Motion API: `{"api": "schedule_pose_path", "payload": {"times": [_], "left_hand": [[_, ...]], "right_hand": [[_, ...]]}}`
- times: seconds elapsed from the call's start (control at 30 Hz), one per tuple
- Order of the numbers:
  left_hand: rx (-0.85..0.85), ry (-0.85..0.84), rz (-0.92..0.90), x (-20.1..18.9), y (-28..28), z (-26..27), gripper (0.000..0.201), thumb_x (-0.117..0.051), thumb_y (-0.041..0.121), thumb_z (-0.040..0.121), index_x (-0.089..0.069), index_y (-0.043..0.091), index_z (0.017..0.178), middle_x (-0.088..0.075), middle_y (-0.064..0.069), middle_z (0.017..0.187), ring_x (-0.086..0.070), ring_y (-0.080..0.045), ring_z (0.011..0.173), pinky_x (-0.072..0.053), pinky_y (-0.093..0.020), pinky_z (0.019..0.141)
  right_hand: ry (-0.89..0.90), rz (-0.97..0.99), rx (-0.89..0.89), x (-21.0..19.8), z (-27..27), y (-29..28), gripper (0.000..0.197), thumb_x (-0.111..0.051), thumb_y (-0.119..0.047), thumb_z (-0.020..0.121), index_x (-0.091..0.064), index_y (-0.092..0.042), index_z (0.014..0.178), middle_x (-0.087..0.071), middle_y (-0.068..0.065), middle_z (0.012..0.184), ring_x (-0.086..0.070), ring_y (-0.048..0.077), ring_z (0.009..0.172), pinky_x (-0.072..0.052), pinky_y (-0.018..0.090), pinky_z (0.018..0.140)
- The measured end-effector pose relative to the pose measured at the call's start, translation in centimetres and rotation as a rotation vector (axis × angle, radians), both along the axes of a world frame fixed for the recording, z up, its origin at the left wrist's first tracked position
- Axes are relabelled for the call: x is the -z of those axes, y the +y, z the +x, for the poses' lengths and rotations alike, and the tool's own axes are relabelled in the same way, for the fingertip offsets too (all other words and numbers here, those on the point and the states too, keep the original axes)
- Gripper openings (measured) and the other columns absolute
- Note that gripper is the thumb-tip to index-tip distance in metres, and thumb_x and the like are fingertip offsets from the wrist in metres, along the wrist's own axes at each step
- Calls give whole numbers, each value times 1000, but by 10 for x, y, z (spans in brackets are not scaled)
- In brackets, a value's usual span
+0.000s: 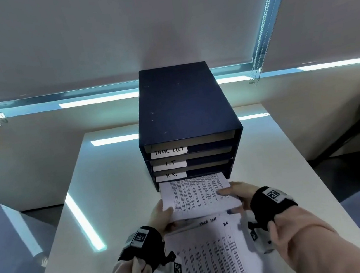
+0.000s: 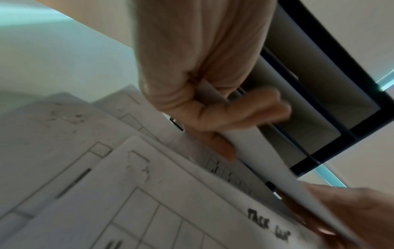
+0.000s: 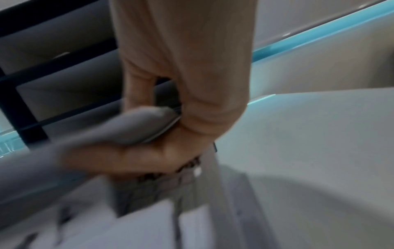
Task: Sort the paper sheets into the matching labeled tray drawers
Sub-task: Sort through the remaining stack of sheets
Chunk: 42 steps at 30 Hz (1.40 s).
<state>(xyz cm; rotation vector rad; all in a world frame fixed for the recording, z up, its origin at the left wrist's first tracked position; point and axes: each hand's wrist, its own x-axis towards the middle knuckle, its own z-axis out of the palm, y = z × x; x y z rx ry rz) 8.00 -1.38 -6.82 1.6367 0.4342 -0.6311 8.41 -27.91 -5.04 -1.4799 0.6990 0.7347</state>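
Both hands hold one thin white printed sheet (image 1: pixel 196 197) by its near corners: the left hand (image 1: pixel 161 216) pinches it with curled fingers (image 2: pixel 213 118), the right hand (image 1: pixel 239 195) with thumb on top. The sheet's far edge sits at the lowest slot of the dark navy box-shaped tray cabinet (image 1: pixel 181 104), just beyond the fingers, under hand-lettered labels TASK LIST, I.T and H.R. It looks half fed in. Below the fingers, a loose pile of ruled, flimsy sheets (image 1: pixel 213 258) waits on the smooth white bench (image 1: pixel 113 191), so much sorting seems left.
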Motion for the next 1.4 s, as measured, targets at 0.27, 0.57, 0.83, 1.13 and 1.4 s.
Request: {"api": "schedule_pose_path", "payload": {"times": [0.27,0.57,0.83,1.13,1.4], "left_hand": [[-388,87,-300,19,-11,56,45,-40,-4,98,-31,4,141,-61,-22,82,-63,-16,48,-51,-22,45],[-36,-128,99,-6,-5,57,22,-45,0,93,-67,3,95,-65,-4,79,-63,-20,69,-48,-19,57],[481,-816,636,-20,1,-43,21,-65,41,79,-53,25,78,-50,14,69,-42,0,61,-34,-11,55],[713,-707,1079,15,26,-88,71,-63,65,71,-42,24,125,-43,4,121,-43,-18,110,-37,-31,92],[655,-702,1154,9,22,-96,58,-63,53,79,-39,23,123,-39,1,123,-40,-19,112,-36,-30,92]], "right_hand": [[41,180,377,20,41,11,19,-43,12,93,-46,-3,103,-65,19,70,-68,24,60,-57,21,60],[-99,176,214,14,39,33,23,-38,6,96,-50,18,113,-57,19,75,-68,31,76,-49,19,51],[-382,129,275,-34,-52,7,17,-49,-6,97,-64,-1,101,-70,24,91,-67,36,80,-59,48,73],[-215,-483,-12,22,-170,26,27,-52,-8,83,-56,-22,106,-59,5,87,-54,15,71,-40,20,58],[-264,-629,-24,13,-181,37,28,-64,-17,82,-38,-18,72,-43,-1,70,-39,16,61,-32,28,57]]}}
